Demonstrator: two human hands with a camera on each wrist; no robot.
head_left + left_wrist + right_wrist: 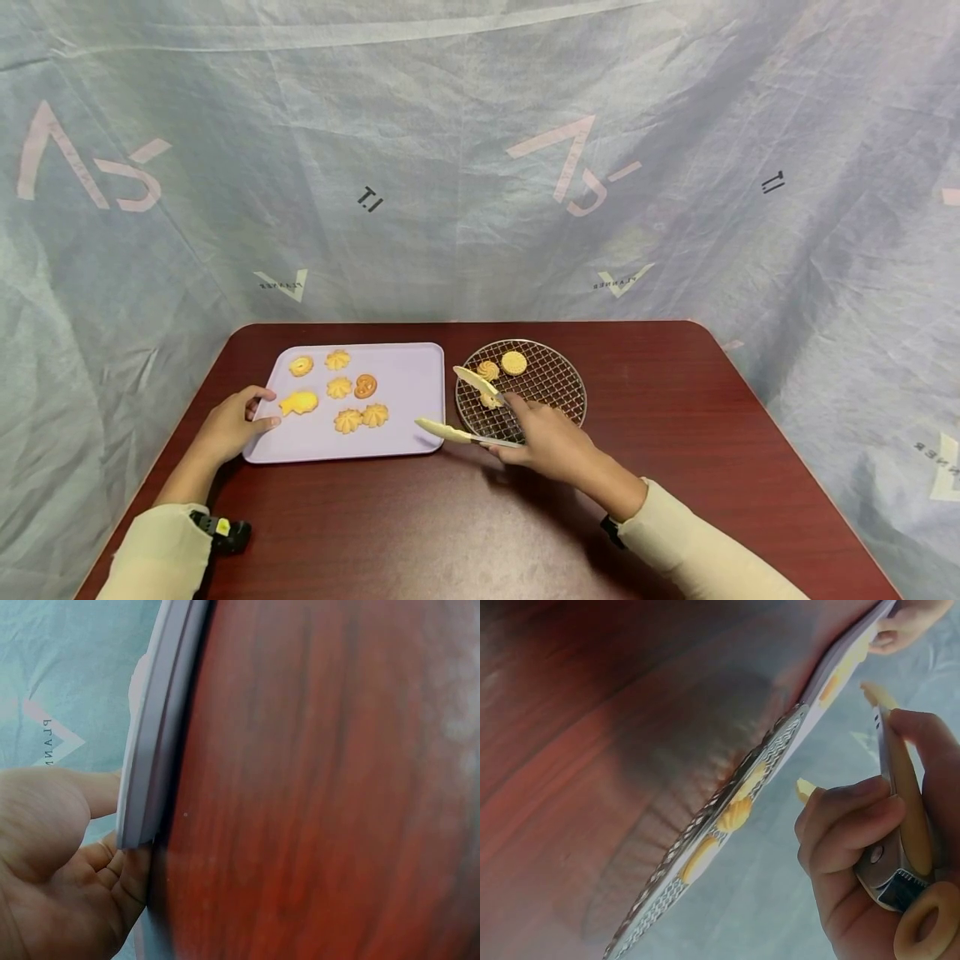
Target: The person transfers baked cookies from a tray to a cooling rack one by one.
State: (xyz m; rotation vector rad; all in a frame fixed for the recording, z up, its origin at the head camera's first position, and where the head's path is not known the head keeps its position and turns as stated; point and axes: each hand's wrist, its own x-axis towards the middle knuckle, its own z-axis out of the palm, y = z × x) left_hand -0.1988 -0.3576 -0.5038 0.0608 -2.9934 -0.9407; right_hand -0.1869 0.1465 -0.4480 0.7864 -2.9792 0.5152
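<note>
My right hand [551, 442] holds a pair of tongs [480, 383] with pale yellow tips, spread apart with nothing between them. One tip is over the round wire rack [555, 383], the other over the tray's right edge. In the right wrist view, curled fingers wrap the tongs' handle [911, 817]. My left hand [228, 425] grips the left edge of the lilac tray [408, 375], thumb on top. On the tray lie several cookies, among them a fish-shaped cookie [300, 403] and a pretzel-shaped cookie [365, 386]. The rack bears a round cookie [513, 363], a swirl cookie [487, 370] and a partly hidden cookie [491, 401].
The tray and rack stand side by side on a dark red wooden table [675, 417]. Grey printed cloth [465, 250] hangs behind the table and at both sides.
</note>
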